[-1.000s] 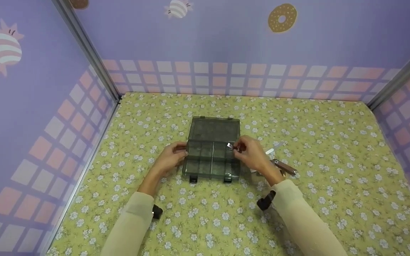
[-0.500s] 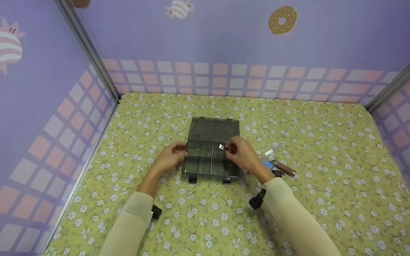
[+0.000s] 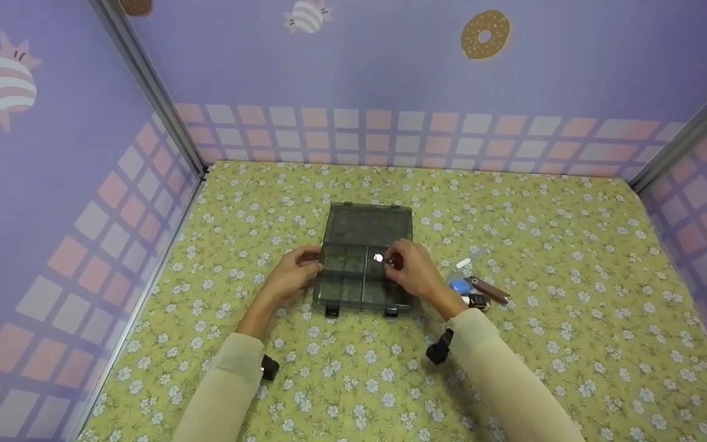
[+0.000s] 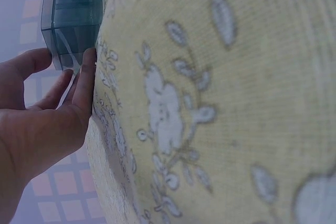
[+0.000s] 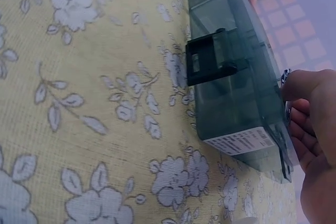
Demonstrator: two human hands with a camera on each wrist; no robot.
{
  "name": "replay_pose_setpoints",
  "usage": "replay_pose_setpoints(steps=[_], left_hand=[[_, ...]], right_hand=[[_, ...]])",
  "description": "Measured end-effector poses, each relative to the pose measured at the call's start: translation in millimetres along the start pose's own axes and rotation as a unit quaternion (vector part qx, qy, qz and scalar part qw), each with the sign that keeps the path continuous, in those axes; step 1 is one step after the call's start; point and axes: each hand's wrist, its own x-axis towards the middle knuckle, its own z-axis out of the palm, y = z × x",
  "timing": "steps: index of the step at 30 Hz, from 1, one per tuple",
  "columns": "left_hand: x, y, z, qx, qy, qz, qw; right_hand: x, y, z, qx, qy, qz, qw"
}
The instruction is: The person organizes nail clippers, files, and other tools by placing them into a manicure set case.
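Observation:
A dark see-through compartment box [image 3: 344,299] lies on the cloth with its lid [image 3: 369,222] folded back, away from me. My left hand [image 3: 292,273] rests its thumb and fingers against the box's left end; in the left wrist view its fingers look fairly straight. Above the back right compartments, my right hand [image 3: 418,270] pinches a small shiny metal piece [image 3: 378,258]. That piece is mostly covered by the fingers, and I cannot tell its kind. The right wrist view shows its silvery edge [image 5: 285,77] at the fingertips, close over the box rim.
Right of the box lie a brown-and-silver folding tool [image 3: 490,290], a blue rounded item [image 3: 460,286], a small black item [image 3: 479,301] and a white-ended strip [image 3: 464,263]. A flowered cloth [image 3: 574,276] covers the table, with patterned walls behind and at both sides.
My right hand has moved left with the metal piece, from the box's right edge to over the compartments, uncovering the blue and black items. The left hand stays at the box's left end.

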Motion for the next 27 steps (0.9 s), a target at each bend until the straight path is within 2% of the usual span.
replay_pose_setpoints(steps=[11, 18, 27], left_hand=[[-1.1, 1.2, -0.7, 0.008, -0.001, 0.004, 1.0], [-1.3, 0.1, -1.4, -0.012, -0.014, -0.001, 0.9998], [-0.1, -0.6, -0.9, -0.002, -0.005, -0.003, 1.0]], right_hand=[[0.6, -0.7, 0.9, -0.005, 0.003, -0.003, 1.0], [0.1, -1.3, 0.6, 0.005, -0.01, 0.009, 1.0], [-1.1, -0.6, 0.9, 0.012, 0.0, 0.0, 1.0]])
